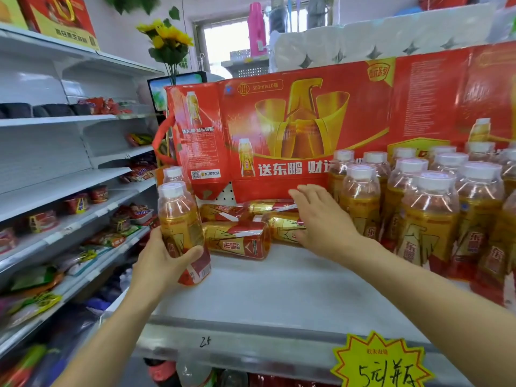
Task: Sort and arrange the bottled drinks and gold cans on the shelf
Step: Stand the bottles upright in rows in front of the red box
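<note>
left hand [159, 263] gripping bottle [183, 233] (upright)

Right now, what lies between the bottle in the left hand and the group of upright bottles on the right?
In the head view, gold cans lie on their sides there, and the right hand reaches over them.

Head view, down onto shelf [279, 289]

Upright bottles [430, 219] are crowding the shelf [279, 289] at right, before a carton [307, 129]. Several bottles lying flat [237, 238] are sitting left of them (mid-shelf), with one held bottle [181, 227] standing further left.
</note>
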`<action>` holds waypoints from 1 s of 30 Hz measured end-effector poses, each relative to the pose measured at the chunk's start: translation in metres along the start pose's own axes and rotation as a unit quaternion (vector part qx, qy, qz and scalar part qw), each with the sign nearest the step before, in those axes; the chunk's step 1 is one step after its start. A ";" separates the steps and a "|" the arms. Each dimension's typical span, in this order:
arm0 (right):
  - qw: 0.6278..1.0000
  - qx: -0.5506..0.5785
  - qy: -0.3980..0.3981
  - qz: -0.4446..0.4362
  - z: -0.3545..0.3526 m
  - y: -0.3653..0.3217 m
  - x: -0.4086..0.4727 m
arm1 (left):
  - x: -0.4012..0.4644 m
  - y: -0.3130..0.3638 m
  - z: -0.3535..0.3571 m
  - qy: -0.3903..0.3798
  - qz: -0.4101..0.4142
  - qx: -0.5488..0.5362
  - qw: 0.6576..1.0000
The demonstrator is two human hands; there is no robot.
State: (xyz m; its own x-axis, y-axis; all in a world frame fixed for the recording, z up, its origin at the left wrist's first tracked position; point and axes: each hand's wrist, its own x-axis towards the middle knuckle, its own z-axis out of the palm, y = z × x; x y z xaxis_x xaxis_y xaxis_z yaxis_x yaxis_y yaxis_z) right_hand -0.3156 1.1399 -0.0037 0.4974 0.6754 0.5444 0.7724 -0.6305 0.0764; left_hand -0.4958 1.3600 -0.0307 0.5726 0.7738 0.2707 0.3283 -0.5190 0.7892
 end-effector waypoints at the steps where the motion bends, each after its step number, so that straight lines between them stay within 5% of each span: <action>1: 0.999 -0.003 -0.049 0.008 0.009 -0.002 0.009 | 0.000 0.001 0.000 0.004 0.006 -0.001 1.000; 7: 0.976 -0.054 -0.201 0.066 0.051 -0.004 0.038 | 0.006 0.007 -0.001 0.018 0.029 -0.015 0.999; 13: 0.981 -0.034 -0.168 0.090 0.056 -0.001 0.045 | 0.008 0.005 0.000 0.015 0.037 0.004 0.999; 16: 0.985 0.076 -0.079 0.134 0.051 0.002 0.044 | 0.008 0.005 0.000 0.015 0.041 0.012 0.999; 23: 0.885 0.394 0.053 0.241 0.054 -0.003 0.040 | 0.009 0.004 -0.001 0.011 0.044 0.002 0.999; 30: 0.842 0.408 0.033 0.352 0.054 0.003 0.041 | 0.017 0.001 -0.006 -0.002 0.053 -0.011 0.999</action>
State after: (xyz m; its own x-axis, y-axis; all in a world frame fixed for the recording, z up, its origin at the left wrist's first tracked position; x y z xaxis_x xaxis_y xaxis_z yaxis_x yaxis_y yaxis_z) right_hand -0.2720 1.1863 -0.0266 0.9431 0.2041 0.2626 0.3231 -0.3754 -0.8687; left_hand -0.4898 1.3745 -0.0218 0.6063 0.7136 0.3510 0.2494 -0.5897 0.7681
